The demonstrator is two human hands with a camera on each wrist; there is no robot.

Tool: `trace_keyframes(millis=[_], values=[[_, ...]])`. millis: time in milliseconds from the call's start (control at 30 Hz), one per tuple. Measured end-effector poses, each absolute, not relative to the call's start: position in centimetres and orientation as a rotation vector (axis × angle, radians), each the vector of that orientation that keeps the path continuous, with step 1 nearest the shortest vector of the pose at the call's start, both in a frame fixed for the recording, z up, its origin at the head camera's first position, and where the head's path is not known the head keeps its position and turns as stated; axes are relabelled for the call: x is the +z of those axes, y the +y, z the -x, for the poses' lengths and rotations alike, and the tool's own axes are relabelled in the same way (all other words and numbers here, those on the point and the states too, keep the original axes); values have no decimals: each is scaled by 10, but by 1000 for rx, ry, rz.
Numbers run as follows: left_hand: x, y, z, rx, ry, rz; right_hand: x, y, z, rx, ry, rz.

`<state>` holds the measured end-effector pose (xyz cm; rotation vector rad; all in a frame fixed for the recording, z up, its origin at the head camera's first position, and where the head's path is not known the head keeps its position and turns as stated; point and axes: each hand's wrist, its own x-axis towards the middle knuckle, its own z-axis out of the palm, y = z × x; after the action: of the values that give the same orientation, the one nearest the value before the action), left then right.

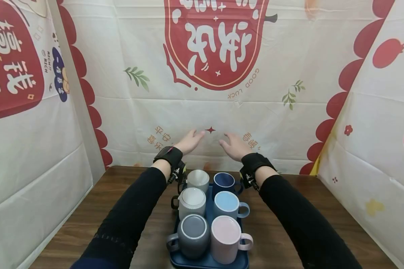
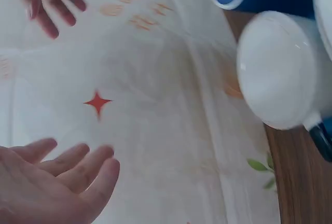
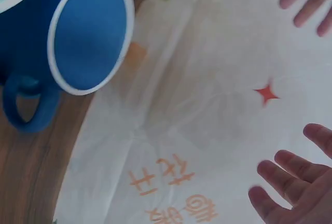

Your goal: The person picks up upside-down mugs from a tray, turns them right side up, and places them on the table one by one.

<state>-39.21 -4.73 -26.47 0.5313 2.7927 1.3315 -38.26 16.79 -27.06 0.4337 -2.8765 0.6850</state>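
Left hand point(image 1: 189, 142) and right hand point(image 1: 236, 147) hover empty, fingers point(image 2: 93, 167) apart; the right strap point(image 1: 256, 163), lowered, could topple the far navy mug point(image 1: 223, 183).

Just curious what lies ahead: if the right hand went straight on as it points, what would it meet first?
The right hand would probably meet the white cloth ahead, near its small red star; how far off is unclear.

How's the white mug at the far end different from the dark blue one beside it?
The white mug has a white body; the dark blue mug is blue with a pale rim. The white mug's handle is dark, pointing left; the dark blue mug's handle matches its body, pointing right. Both stand on the blue tray.
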Motion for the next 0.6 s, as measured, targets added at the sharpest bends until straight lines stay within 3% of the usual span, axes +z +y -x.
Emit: trace_keyframes(millis=[300,600], values=[[-253,-78,372,1832,2364,-656,-255,202,355,1041,-2647,-564],[-297,-120,345,1959,2318,-631,-311,237,324,1229,-2519,-525]])
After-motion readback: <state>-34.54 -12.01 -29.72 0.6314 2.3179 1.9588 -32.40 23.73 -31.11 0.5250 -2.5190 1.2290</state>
